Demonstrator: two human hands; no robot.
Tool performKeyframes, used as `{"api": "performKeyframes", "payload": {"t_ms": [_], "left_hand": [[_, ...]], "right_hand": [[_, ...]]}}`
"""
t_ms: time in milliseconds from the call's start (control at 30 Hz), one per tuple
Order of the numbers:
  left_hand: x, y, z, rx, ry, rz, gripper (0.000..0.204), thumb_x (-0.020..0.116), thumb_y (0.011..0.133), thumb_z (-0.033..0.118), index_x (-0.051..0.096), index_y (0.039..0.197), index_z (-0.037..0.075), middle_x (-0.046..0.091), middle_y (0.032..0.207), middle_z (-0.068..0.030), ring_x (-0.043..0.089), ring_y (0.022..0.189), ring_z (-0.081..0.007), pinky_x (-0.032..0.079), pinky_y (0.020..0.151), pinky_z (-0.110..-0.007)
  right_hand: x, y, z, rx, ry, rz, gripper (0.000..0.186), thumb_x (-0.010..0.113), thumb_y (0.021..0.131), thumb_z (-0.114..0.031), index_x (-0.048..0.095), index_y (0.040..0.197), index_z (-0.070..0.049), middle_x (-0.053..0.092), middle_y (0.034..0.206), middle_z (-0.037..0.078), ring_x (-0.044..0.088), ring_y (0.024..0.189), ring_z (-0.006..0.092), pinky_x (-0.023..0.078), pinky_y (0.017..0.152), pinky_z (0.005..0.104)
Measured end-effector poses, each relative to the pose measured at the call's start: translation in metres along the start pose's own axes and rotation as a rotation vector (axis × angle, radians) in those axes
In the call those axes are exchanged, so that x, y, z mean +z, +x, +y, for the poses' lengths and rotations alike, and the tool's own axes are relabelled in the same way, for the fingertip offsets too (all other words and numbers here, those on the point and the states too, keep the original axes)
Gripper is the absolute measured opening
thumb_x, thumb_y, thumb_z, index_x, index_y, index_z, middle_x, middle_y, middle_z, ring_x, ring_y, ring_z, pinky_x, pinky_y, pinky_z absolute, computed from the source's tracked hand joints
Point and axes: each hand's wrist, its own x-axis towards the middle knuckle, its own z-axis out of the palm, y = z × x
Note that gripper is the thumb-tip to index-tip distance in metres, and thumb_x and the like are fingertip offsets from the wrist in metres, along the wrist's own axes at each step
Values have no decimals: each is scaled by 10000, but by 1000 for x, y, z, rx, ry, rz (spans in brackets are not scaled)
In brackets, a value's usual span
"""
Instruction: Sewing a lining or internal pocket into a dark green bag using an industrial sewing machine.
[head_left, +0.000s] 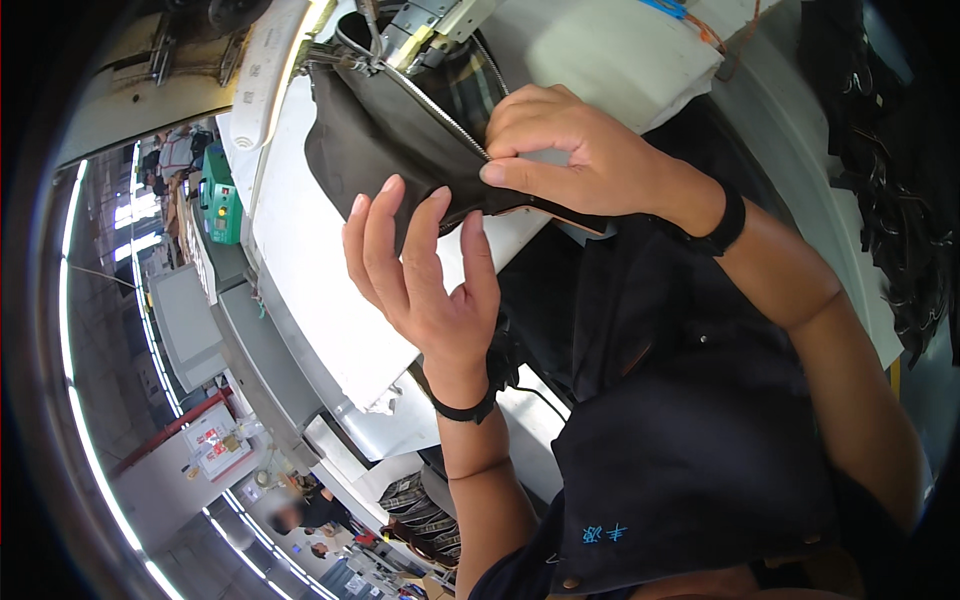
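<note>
A dark brown-grey bag piece lies on the white work table, with its far end beneath the metal parts of a sewing machine. Along it runs a metal zipper, and plaid lining shows beside the teeth. My right hand is closed, pinching the near end of the zipper edge between thumb and fingers. With fingers spread, my left hand is held at the near edge of the bag piece, its fingertips over or against the material. Whether they press on it I cannot tell.
The white table top stretches left of the bag piece. Pale fabric lies at the far right. Dark pieces with metal rings hang at the right edge. A green box stands at the left, and a person is in the background.
</note>
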Motion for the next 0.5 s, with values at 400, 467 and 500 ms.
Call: {"api": "performKeyframes", "payload": {"t_ms": [400,467,500], "left_hand": [[12,3,-4,26,-30,-8,348,844,833,134,725,1156,83,628,1356,-125,525,1315,-370,437,1085,-458],[13,3,-5,22,-43,-8,359,848,825,130,726,1160,89,623,1365,-123,523,1318,-370,438,1083,-461],[13,2,-5,19,-40,-10,359,848,825,130,726,1160,89,623,1365,-123,523,1318,-370,438,1083,-461]], "right_hand": [[3,0,6,-29,-162,21,273,820,853,-185,568,822,-85,632,963,26,570,1008,237,415,946,370],[7,3,7,-17,-113,47,279,809,856,-236,581,825,-78,618,914,18,565,976,229,417,934,379],[9,4,7,-27,-68,86,299,799,859,-287,594,827,-72,603,866,11,559,944,221,419,921,387]]}}
